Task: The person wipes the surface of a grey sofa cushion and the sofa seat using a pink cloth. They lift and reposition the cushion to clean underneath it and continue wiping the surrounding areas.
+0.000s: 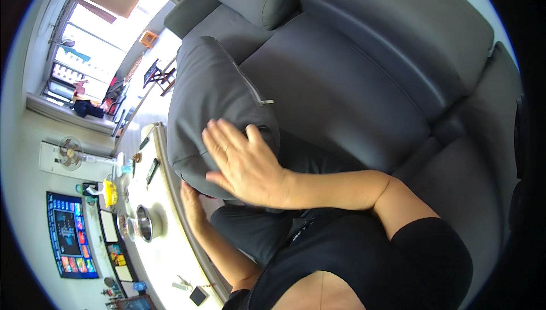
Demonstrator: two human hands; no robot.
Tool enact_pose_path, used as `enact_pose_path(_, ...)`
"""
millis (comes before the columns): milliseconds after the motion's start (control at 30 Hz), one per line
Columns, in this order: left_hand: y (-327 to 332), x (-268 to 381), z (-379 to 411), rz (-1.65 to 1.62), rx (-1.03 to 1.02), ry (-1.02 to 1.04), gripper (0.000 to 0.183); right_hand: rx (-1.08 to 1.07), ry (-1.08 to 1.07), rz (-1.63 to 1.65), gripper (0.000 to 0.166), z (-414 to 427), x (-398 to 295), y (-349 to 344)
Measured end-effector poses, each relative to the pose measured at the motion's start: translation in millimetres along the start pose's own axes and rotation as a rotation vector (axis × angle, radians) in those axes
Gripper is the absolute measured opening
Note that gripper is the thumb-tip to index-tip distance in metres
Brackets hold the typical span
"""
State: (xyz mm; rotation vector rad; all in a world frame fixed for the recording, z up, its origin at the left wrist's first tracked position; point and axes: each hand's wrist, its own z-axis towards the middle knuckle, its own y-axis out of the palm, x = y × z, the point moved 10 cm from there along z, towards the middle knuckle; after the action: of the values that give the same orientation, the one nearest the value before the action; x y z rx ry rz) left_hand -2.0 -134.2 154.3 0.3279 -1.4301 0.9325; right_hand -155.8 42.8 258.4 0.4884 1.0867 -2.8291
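Note:
A plump dark grey cushion [209, 92] with a zip along one side stands before me, near the seat of a grey sofa [328, 92]. The zip's pull [266, 102] hangs at the end of the zip nearer to me. My right hand [247, 165] lies over the cushion's near part, back of the hand up, fingers spread, with a ring on one finger. My left hand [193, 207] is at the cushion's lower left end, its fingertips up against the edge; part of that hand is hidden, so its grip cannot be made out.
Left of the sofa runs a long pale table [166, 224] with a metal bowl [147, 224], a remote control [152, 171] and a small black box [198, 296]. Beyond are a fan [70, 153], a lit television [70, 235], a folding stool [160, 76] and an orange stool [148, 39].

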Motion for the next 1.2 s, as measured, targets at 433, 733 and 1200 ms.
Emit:
enact_pose_path(433,11.3,-42.2,-49.0,-0.234,0.247,-0.209,0.079,-0.168,-0.261,0.36,0.068,-21.9,-42.7,27.0)
enact_pose_path(733,-40.1,-78.7,-13.0,-0.457,0.433,-0.222,0.087,-0.031,0.413,0.772,0.082,58.5,146.1,39.7)
enact_pose_path(1200,-100.9,-154.7,59.4,-0.466,0.842,-0.32,0.042,-0.378,0.718,1.245,0.108,23.5,201.0,169.9)
